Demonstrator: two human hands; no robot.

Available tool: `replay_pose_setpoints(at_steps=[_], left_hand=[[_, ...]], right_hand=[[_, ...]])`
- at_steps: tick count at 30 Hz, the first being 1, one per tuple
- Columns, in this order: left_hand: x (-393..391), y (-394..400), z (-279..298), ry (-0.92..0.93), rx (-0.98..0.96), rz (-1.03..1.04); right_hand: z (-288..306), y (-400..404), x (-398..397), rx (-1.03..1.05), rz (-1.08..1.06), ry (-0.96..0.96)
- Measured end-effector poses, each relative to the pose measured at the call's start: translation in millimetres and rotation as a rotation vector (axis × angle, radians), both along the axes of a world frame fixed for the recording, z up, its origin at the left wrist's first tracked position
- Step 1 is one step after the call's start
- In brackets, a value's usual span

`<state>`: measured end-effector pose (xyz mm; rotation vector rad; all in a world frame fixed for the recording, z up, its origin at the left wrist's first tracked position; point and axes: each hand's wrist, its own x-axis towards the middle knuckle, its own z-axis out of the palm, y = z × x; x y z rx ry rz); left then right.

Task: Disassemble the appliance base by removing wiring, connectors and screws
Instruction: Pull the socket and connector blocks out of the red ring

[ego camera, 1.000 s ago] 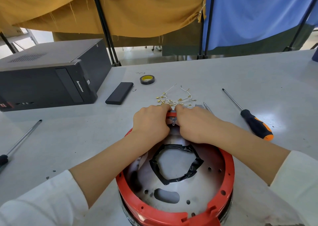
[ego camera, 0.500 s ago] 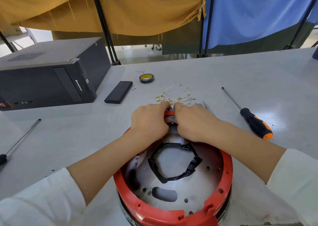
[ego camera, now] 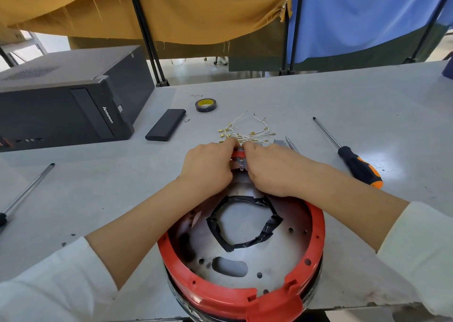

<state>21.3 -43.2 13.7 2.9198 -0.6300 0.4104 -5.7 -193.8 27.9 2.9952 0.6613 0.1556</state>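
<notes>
Hands meet at the far rim of the round appliance base, red plastic ring around perforated bare metal, at the tabletop's near edge. I see left hand and right hand pinching a small metal connector.

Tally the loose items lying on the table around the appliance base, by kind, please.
Screwdrivers: 2, orange-black handle and left edge
Tape rolls: 1
Black bars: 1
Computer cases: 1
Wire bundles: 1
Total: 6
</notes>
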Motion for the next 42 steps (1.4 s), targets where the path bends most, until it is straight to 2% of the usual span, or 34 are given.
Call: replay_pose_setpoints(at_steps=[4, 16, 23, 25, 28, 31, 36, 42], left_hand=[[-1.4, -2.3, 1.9, -0.023, 0.039, 0.014], [-0.1, -6.2, 5.8, 0.043, -0.071, 0.07], [-6.4, -5.1, 8.5, 0.026, -0.043, 0.044], [-8.3, -4.4, 7.7, 0.04, -0.068, 0.053], [-9.1, -3.0, 10.7, 0.111, -0.091, 0.026], [-8.7, 8.4, 21.6, 0.332, -0.193, -0.022], [-9.8, 37.5, 30.9, 0.419, -0.108, -0.008], [-16.4, 41.0, 17.6, 0.391, -0.189, -0.031]], right_hand=[[1.1, 0.7, 1.2, -0.032, 0.005, -0.008], [5.7, 3.9, 8.2, 0.132, -0.091, 0.142], [3.0, 3.3, 17.0, 0.17, -0.12, 0.17], [3.3, 3.3, 18.4, 0.319, -0.207, 0.216], [6.9, 2.2, 26.3, 0.777, -0.289, 0.383], [10.9, -4.5, 38.4, 0.942, -0.286, 0.413], [32.5, 4.2, 73.9, 0.869, -0.259, 0.38], [23.8, 59.2, 106.3, 0.474, -0.059, 0.421]])
